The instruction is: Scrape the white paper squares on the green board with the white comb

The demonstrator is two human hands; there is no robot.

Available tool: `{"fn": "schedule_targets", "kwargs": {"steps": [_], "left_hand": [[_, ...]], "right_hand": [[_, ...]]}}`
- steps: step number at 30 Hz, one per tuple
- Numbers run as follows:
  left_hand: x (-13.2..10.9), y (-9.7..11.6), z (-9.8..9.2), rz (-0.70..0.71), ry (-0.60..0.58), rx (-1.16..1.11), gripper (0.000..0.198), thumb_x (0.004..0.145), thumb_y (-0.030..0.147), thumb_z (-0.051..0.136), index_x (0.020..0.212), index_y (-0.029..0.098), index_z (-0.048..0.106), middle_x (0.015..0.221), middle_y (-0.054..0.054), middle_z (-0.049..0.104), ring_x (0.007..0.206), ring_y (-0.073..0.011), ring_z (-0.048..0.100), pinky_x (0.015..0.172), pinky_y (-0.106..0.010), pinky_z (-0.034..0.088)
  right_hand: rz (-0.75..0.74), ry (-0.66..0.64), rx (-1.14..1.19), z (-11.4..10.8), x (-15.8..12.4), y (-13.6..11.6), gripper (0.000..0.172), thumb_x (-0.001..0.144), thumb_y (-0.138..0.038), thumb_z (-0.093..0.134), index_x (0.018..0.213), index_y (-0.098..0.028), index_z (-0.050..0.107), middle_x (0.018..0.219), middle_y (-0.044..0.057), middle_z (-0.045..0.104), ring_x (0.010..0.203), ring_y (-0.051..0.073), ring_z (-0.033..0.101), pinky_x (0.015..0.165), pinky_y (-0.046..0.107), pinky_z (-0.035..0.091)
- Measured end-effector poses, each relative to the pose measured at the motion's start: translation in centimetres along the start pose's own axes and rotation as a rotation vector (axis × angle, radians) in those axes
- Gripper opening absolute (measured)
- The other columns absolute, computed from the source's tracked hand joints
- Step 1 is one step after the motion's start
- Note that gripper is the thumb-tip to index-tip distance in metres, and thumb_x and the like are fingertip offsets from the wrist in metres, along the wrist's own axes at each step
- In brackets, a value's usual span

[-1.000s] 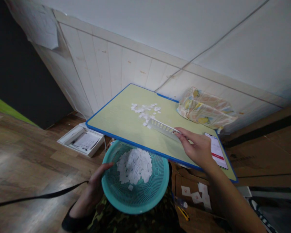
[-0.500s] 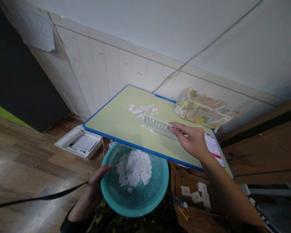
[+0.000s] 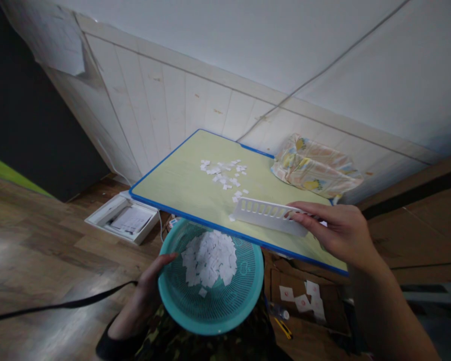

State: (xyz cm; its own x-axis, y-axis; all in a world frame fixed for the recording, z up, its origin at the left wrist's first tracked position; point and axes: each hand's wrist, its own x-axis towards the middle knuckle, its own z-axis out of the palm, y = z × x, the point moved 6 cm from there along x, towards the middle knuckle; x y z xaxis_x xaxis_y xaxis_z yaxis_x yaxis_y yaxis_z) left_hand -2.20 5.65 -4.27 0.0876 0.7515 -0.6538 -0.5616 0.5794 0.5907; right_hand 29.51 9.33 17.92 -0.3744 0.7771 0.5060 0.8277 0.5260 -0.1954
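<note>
My left hand (image 3: 154, 278) grips the left rim of a turquoise plastic colander (image 3: 244, 301), thumb over the edge. A heap of small white paper pieces (image 3: 210, 258) lies inside it, under the front edge of the table. In my right hand (image 3: 334, 228) is a white slotted plastic tray (image 3: 266, 218), pinched at its right end and tilted on its side against the table (image 3: 173, 185). Several loose paper scraps (image 3: 220, 173) lie scattered beyond the tray, with a few by its left end.
A patterned cloth-covered item (image 3: 315, 168) sits at the table's back right. On the floor to the left is an open white box (image 3: 122, 220). Low on the right are printed cards (image 3: 304, 303), a small bottle (image 3: 281, 313) and a yellow cutter (image 3: 283, 328). A cable crosses the wall.
My right hand has drawn the tray toward me and to the right, nearer the table's front edge. More scraps now show behind it. The colander and my left hand have hardly moved.
</note>
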Motion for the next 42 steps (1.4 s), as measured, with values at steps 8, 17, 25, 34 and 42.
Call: {"fn": "schedule_targets", "kwargs": {"steps": [8,17,25,34,42], "left_hand": [[-0.2,-0.2,0.8,-0.009,-0.037,-0.005,0.014,0.081,0.018,0.065,0.076,0.013,0.077,0.067,-0.006,0.078,0.056,-0.0192,0.069,0.057,-0.029,0.059],[0.3,-0.2,1.0,0.011,0.009,0.005,0.014,0.08,0.013,0.063,0.072,0.013,0.074,0.062,-0.005,0.076,0.053,-0.0178,0.068,0.055,-0.028,0.058],[0.0,0.0,1.5,-0.016,0.027,-0.055,0.006,0.072,0.01,0.068,0.073,0.014,0.073,0.058,-0.005,0.074,0.05,-0.0204,0.068,0.056,-0.03,0.056],[-0.2,0.1,1.7,0.006,-0.006,0.015,0.014,0.08,0.014,0.063,0.072,0.012,0.075,0.062,-0.006,0.075,0.053,-0.0188,0.068,0.057,-0.027,0.057],[0.4,-0.1,1.5,0.001,0.003,0.011,0.02,0.081,0.012,0.061,0.066,0.012,0.074,0.056,-0.005,0.073,0.047,-0.0167,0.064,0.048,-0.026,0.056]], "right_hand": [[0.032,-0.029,0.021,0.4,-1.4,0.1,0.019,0.088,-0.03,0.064,0.104,-0.028,0.073,0.093,-0.001,0.077,0.067,0.014,0.072,0.057,0.02,0.052],[0.06,-0.009,0.056,-0.3,-3.3,0.2,0.02,0.086,-0.029,0.066,0.104,-0.032,0.073,0.088,-0.003,0.077,0.057,0.013,0.069,0.052,0.021,0.053],[0.09,0.041,0.04,0.1,-3.2,1.0,0.02,0.085,-0.032,0.067,0.103,-0.032,0.074,0.088,-0.003,0.077,0.063,0.015,0.072,0.056,0.023,0.056],[0.106,0.034,0.079,0.0,-3.3,0.7,0.019,0.085,-0.031,0.067,0.103,-0.031,0.074,0.089,-0.002,0.077,0.061,0.015,0.071,0.053,0.022,0.054],[0.081,0.011,0.079,0.1,-3.3,0.5,0.02,0.085,-0.03,0.067,0.104,-0.032,0.074,0.09,-0.002,0.077,0.061,0.014,0.071,0.053,0.021,0.054]]}}
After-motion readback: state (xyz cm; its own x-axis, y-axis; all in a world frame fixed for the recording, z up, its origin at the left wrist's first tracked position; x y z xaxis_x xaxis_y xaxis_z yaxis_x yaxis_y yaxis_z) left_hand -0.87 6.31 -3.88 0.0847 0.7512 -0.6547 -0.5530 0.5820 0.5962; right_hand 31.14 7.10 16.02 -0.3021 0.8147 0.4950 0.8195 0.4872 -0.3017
